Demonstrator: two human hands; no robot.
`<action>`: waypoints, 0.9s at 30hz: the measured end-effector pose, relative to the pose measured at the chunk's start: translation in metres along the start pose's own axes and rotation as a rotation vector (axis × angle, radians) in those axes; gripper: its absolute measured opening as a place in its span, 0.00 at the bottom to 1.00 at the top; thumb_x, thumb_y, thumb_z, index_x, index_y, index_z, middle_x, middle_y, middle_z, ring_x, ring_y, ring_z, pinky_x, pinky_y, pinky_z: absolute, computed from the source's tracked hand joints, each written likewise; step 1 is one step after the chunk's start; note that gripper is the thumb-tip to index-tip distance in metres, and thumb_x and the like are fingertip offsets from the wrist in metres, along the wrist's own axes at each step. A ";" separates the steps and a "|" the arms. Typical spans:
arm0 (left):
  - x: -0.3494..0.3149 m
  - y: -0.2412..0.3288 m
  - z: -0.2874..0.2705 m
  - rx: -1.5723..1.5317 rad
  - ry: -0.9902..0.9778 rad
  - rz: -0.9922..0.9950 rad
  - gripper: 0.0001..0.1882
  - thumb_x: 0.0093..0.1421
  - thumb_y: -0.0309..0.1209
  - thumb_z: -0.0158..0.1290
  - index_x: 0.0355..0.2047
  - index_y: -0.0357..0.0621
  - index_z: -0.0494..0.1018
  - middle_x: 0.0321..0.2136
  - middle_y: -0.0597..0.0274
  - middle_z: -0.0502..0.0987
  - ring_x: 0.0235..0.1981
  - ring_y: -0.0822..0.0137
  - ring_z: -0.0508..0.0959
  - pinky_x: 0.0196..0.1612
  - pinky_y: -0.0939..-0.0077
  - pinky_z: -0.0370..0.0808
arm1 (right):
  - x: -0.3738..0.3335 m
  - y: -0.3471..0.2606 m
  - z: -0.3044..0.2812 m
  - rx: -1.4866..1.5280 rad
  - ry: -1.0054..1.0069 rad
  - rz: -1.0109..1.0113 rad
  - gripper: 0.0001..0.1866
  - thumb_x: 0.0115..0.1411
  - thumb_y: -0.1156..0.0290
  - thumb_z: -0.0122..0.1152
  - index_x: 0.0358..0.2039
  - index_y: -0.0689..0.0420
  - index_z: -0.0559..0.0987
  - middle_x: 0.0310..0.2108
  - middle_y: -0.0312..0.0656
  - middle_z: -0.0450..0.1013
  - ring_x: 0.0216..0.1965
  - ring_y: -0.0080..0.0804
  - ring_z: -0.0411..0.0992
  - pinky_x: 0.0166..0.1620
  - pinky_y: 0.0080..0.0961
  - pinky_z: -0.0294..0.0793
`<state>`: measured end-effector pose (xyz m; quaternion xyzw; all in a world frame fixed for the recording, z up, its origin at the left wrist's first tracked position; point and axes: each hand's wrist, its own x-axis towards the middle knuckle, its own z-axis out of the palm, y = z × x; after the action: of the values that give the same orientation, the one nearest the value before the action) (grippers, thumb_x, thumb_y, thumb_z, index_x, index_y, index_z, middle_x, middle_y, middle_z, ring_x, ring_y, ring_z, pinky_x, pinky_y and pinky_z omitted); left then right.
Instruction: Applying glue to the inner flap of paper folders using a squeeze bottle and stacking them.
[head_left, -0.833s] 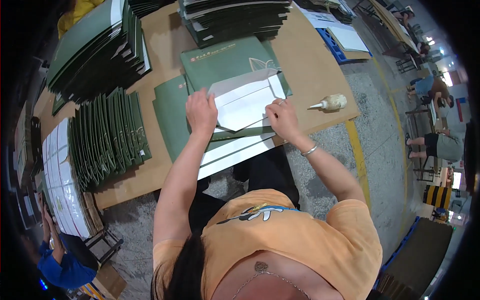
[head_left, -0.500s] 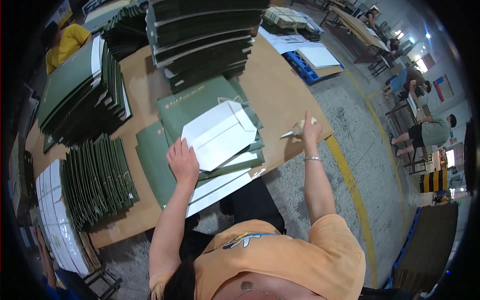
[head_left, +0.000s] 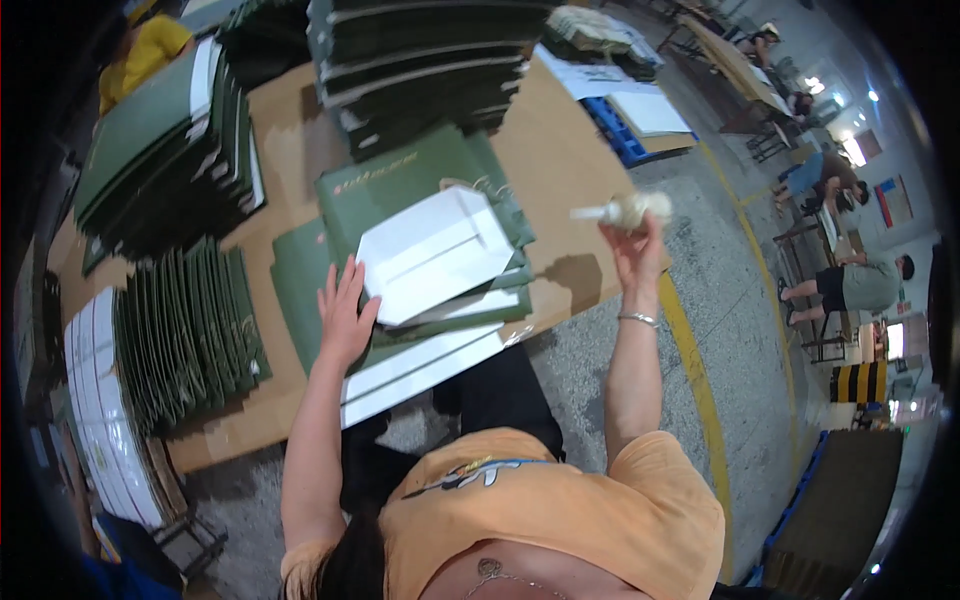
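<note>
My right hand is closed around a whitish squeeze bottle, held up over the table's right end. Its narrow pale nozzle points left. My left hand lies with fingers stretched out at the left edge of a white paper piece with cut corners. That piece rests on a green paper bag with gold lettering and a cord at its right side. More green bags and white sheets lie beneath, fanned toward the table's near edge.
Tall stacks of green bags stand at the back and left of the tan table. A row of bags and a white bundle sit front left. A blue pallet lies beyond; people work at far tables.
My right hand has lifted the bottle off the tabletop, with its nozzle now level. My left hand has slid slightly left and its fingers are more spread.
</note>
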<state>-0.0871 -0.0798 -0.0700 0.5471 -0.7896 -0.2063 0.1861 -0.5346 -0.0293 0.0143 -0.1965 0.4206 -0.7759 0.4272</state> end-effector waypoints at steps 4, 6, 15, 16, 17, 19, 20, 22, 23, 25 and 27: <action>0.008 -0.010 -0.007 -0.168 -0.040 0.099 0.40 0.58 0.44 0.56 0.67 0.48 0.56 0.70 0.61 0.50 0.71 0.48 0.45 0.69 0.44 0.42 | -0.019 -0.010 0.077 -0.076 -0.270 0.130 0.25 0.62 0.59 0.59 0.56 0.58 0.69 0.50 0.45 0.72 0.54 0.44 0.71 0.54 0.49 0.76; 0.012 -0.005 -0.006 -0.167 -0.067 0.083 0.40 0.57 0.45 0.57 0.67 0.50 0.56 0.71 0.63 0.49 0.71 0.49 0.44 0.70 0.46 0.42 | -0.027 0.006 0.110 -0.240 -0.374 0.059 0.25 0.59 0.65 0.63 0.55 0.60 0.69 0.49 0.47 0.72 0.52 0.41 0.73 0.53 0.42 0.77; 0.001 0.001 -0.006 -0.226 -0.037 -0.017 0.40 0.55 0.42 0.59 0.67 0.54 0.57 0.70 0.67 0.50 0.72 0.56 0.43 0.71 0.47 0.39 | -0.078 0.108 0.206 -0.714 -0.699 -0.089 0.30 0.52 0.73 0.72 0.51 0.63 0.65 0.47 0.46 0.72 0.47 0.30 0.74 0.49 0.25 0.76; 0.001 0.002 -0.006 -0.241 -0.029 -0.019 0.40 0.55 0.42 0.59 0.67 0.54 0.57 0.70 0.67 0.50 0.72 0.56 0.44 0.71 0.47 0.39 | -0.080 0.112 0.211 -0.714 -0.739 -0.073 0.29 0.52 0.74 0.72 0.50 0.63 0.65 0.47 0.45 0.72 0.47 0.29 0.74 0.49 0.25 0.76; 0.001 0.002 -0.006 -0.246 -0.023 -0.026 0.40 0.55 0.42 0.59 0.67 0.54 0.57 0.70 0.67 0.50 0.72 0.56 0.44 0.71 0.47 0.39 | -0.082 0.116 0.213 -0.718 -0.749 -0.070 0.29 0.52 0.74 0.72 0.50 0.63 0.65 0.47 0.45 0.72 0.47 0.29 0.74 0.49 0.25 0.76; 0.001 0.003 -0.005 -0.229 -0.021 -0.024 0.40 0.54 0.42 0.59 0.66 0.53 0.58 0.70 0.66 0.50 0.72 0.55 0.44 0.71 0.47 0.39 | -0.083 0.124 0.215 -0.705 -0.709 -0.106 0.30 0.52 0.73 0.73 0.50 0.63 0.64 0.47 0.45 0.72 0.47 0.30 0.74 0.49 0.25 0.76; 0.001 0.003 -0.006 -0.233 -0.018 -0.030 0.40 0.54 0.42 0.59 0.66 0.53 0.58 0.70 0.66 0.50 0.72 0.55 0.44 0.71 0.47 0.39 | -0.082 0.126 0.217 -0.708 -0.715 -0.103 0.30 0.52 0.73 0.73 0.50 0.63 0.64 0.47 0.45 0.72 0.47 0.30 0.74 0.49 0.25 0.76; 0.002 0.004 -0.006 -0.227 -0.025 -0.029 0.41 0.53 0.42 0.59 0.66 0.52 0.58 0.70 0.66 0.50 0.71 0.55 0.44 0.71 0.47 0.39 | -0.079 0.130 0.219 -0.739 -0.702 -0.143 0.31 0.52 0.73 0.73 0.51 0.63 0.63 0.47 0.45 0.73 0.47 0.29 0.74 0.49 0.24 0.76; 0.002 0.003 -0.005 -0.231 -0.021 -0.033 0.41 0.53 0.42 0.59 0.66 0.52 0.58 0.70 0.66 0.50 0.71 0.55 0.44 0.71 0.47 0.39 | -0.079 0.130 0.221 -0.742 -0.707 -0.142 0.31 0.52 0.73 0.73 0.51 0.63 0.63 0.47 0.45 0.73 0.47 0.29 0.74 0.49 0.24 0.76; 0.003 0.002 -0.004 -0.217 -0.010 -0.021 0.42 0.52 0.43 0.59 0.66 0.51 0.58 0.70 0.64 0.51 0.72 0.53 0.44 0.70 0.44 0.40 | -0.079 0.130 0.223 -0.832 -0.720 -0.143 0.32 0.52 0.72 0.73 0.51 0.63 0.63 0.47 0.46 0.73 0.47 0.29 0.74 0.49 0.24 0.77; 0.003 0.003 -0.005 -0.214 -0.012 -0.028 0.41 0.52 0.43 0.59 0.66 0.51 0.58 0.70 0.65 0.51 0.72 0.53 0.44 0.70 0.44 0.40 | -0.080 0.130 0.224 -0.831 -0.729 -0.142 0.33 0.52 0.72 0.73 0.52 0.63 0.63 0.47 0.46 0.73 0.46 0.29 0.75 0.48 0.24 0.77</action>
<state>-0.0881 -0.0818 -0.0642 0.5337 -0.7566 -0.2952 0.2358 -0.2761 -0.1080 0.0394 -0.6320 0.5018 -0.4535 0.3782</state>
